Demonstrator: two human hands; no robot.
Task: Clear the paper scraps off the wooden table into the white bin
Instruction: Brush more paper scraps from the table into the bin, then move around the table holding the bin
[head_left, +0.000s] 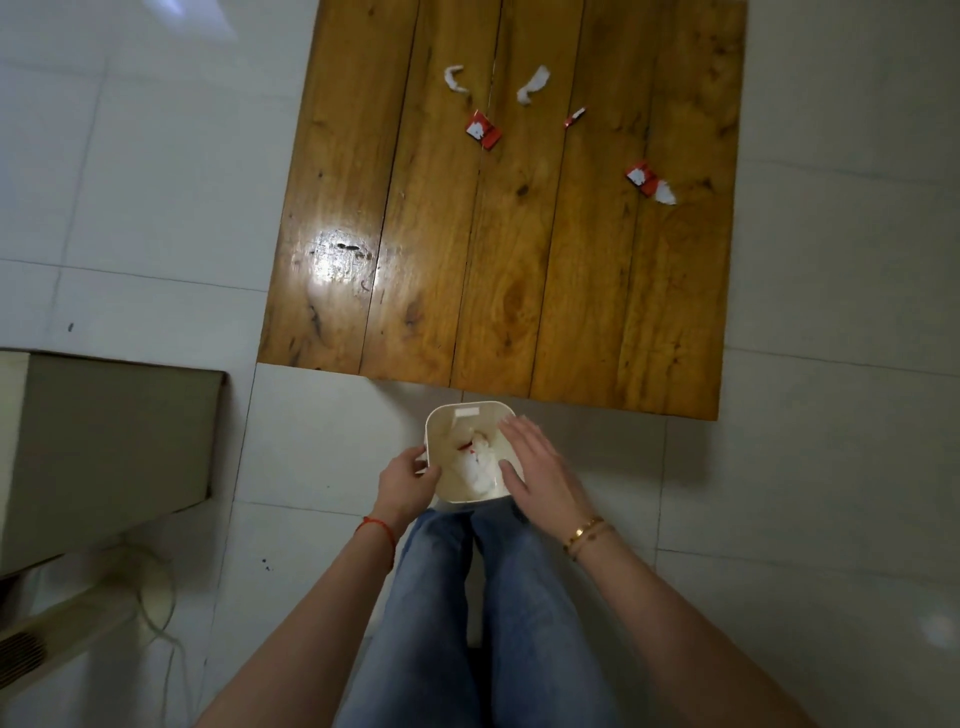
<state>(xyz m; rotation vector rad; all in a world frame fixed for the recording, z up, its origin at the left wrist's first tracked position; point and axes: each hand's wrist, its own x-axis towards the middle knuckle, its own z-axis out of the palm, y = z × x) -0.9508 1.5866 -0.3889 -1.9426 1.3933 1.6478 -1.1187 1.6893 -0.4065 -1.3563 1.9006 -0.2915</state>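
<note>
Blue-jeaned legs (483, 613) fill the lower middle of the view, both bare forearms reaching forward over them. Left hand (405, 480), red string bracelet (378, 532) at the wrist, is curled on the left rim of the white rounded-square plastic bin (447, 423), fingers touching the outer wall, thumb near the edge. Right hand (540, 465), gold bangle (586, 531) at the wrist, is flat and open, fingers spread, lying over the bin's right rim; it holds nothing.

Bin stands on the pale tiled floor (805, 441), just in front of the knees and just short of the near edge of the wooden plank table (426, 270). Contents: crumpled white paper (478, 465) with a bit of red scrap (464, 445) showing; a white tab sits on the far inner wall.

Scraps on the table, all in the far half, well apart from the bin:
- curved white shred (455, 79), left
- torn white shred (534, 84), beside it to the right
- red-and-white piece (482, 129), centre
- small red sliver (574, 118)
- red-and-white piece with white torn end (650, 183), far right

Beige box-like unit (104, 447) stands on the floor at left, a cable (161, 603) trailing below it.
</note>
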